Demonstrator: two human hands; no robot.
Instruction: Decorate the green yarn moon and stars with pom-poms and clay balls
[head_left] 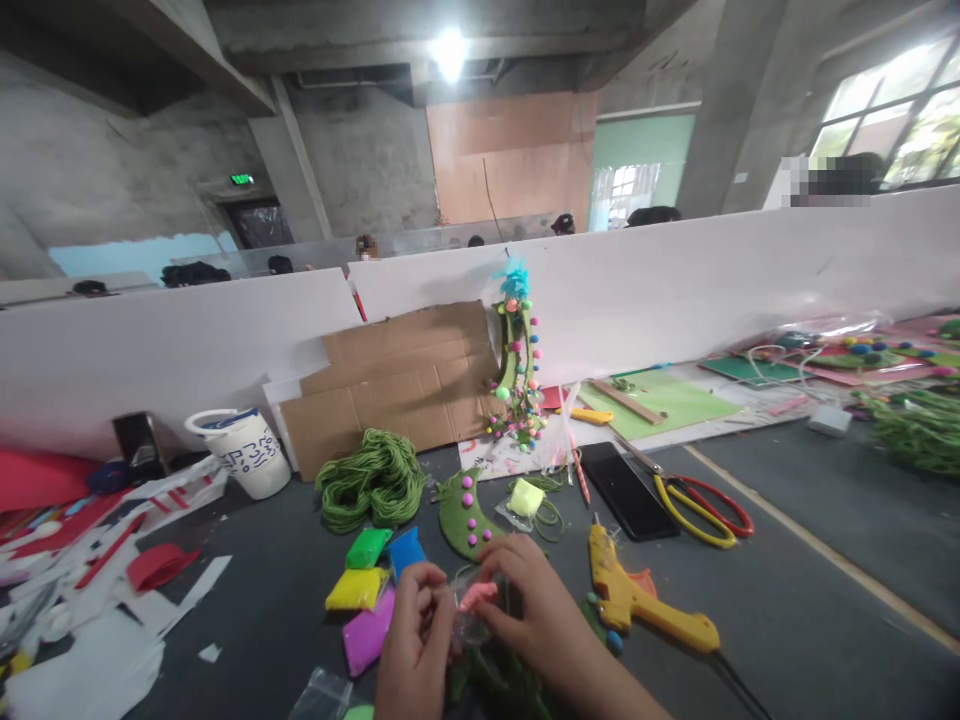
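Observation:
Pink modelling clay (478, 597) sits in a clear plastic wrapper between my two hands. The fingers of my right hand (534, 598) are closed on the clay. My left hand (417, 635) pinches the wrapper at its left side. Just beyond them lies a green felt crescent (459, 510) with several pink balls on it. To the left are clay packets in green (368, 547), yellow (357, 589), blue (406, 551) and purple (369, 630). A pale yellow clay lump (525, 497) rests on its opened wrapper. Dark green felt below my hands is partly hidden.
Right of my hands lies a yellow glue gun (637, 600), with a black phone (630, 492) and scissors (697, 508) beyond. Green yarn (371, 480), a white bucket (251, 455) and cardboard (397, 390) stand left. A decorated green hanging piece (516, 360) is against the white partition (637, 290).

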